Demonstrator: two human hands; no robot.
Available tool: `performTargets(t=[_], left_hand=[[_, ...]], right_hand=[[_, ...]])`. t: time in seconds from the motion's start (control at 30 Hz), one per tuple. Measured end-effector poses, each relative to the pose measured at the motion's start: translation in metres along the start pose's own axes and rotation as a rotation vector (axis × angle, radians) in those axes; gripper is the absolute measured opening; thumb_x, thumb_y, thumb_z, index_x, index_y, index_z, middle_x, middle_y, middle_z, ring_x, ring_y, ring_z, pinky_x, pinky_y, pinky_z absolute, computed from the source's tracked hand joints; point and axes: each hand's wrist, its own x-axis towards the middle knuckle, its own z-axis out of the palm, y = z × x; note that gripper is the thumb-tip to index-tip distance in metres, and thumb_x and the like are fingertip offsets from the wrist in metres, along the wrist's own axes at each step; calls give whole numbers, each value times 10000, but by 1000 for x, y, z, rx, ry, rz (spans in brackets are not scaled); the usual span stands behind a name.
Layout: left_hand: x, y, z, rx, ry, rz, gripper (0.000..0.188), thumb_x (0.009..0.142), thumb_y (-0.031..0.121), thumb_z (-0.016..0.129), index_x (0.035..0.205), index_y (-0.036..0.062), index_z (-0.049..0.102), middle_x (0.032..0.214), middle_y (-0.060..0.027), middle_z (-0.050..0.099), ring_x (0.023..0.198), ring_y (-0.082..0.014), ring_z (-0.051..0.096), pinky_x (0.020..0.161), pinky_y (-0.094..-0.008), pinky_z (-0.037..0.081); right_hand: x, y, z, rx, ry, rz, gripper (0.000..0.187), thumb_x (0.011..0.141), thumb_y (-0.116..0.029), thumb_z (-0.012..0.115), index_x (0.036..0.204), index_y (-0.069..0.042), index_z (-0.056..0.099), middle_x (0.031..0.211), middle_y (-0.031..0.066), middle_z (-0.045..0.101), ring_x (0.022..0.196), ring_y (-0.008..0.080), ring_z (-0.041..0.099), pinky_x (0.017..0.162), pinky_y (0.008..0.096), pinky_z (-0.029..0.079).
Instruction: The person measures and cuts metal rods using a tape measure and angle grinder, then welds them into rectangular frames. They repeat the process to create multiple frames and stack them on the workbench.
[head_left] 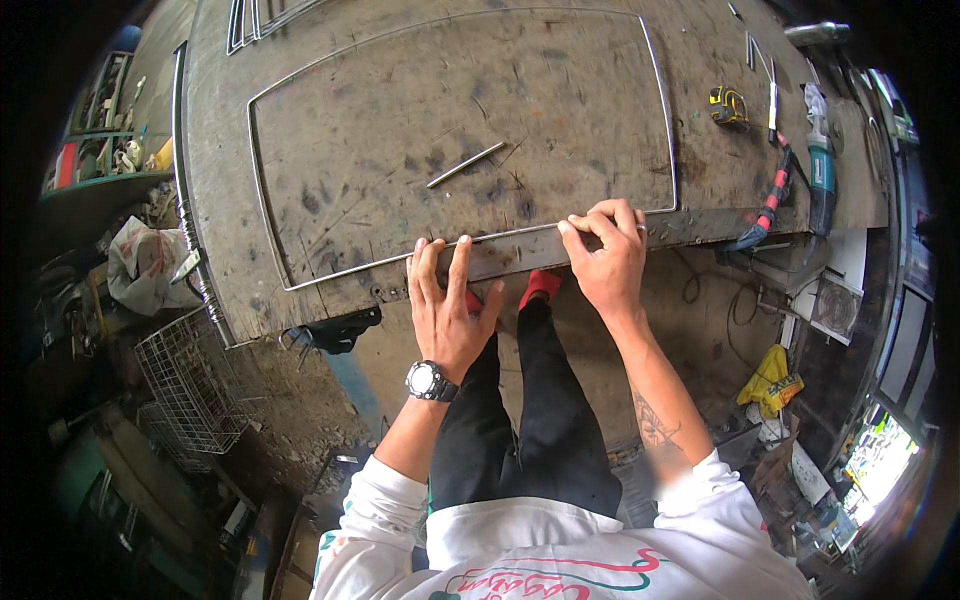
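A large rectangular frame of thin metal rod (350, 272) lies flat on the worn workbench (340, 140), its near side running along the bench's front edge. My left hand (447, 315) is open, fingers spread, with the fingertips resting on that near side. Further right, my right hand (608, 258) is closed, thumb and fingers around the same side close to the right corner. Inside the frame lies a short straight metal rod (466, 166), slanted and touched by neither hand.
Right of the frame lie a yellow-and-black tape measure (728, 106), a red-and-black wrapped tool handle (772, 200) and a teal angle grinder (821, 170). Bent rods (240, 30) sit at the far left. A long threaded bar (192, 235) lines the left edge; a wire basket (190, 370) stands below.
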Motion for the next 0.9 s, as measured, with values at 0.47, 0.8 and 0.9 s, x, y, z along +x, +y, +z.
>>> performTargets(t=[0.47,0.8,0.9], left_hand=[[20,-5,-6,-35,139,-30,354,904,129,779,1253,163,737,1233,-115,619,1209,-336,577,1139,-519,409],[32,-18,-3,-17,211,-25,162,913,106,772,1058,175,791,1091,-76,664,1080,-307,604,987,-448,440],[32,-19,-6,-24,190,-19,189,918,60,739,1065,169,787,1096,-77,661,1078,-311,592,997,-452,435]], right_hand=[[9,-1,-3,36,-83,67,168,776,-129,869,810,-87,710,969,43,620,968,289,584,889,437,451],[-5,-2,16,79,33,25,132,815,-148,838,852,-122,715,986,43,635,1035,293,595,985,456,408],[-6,-1,13,77,28,29,136,817,-162,842,860,-129,718,990,41,636,1037,291,596,980,458,415]])
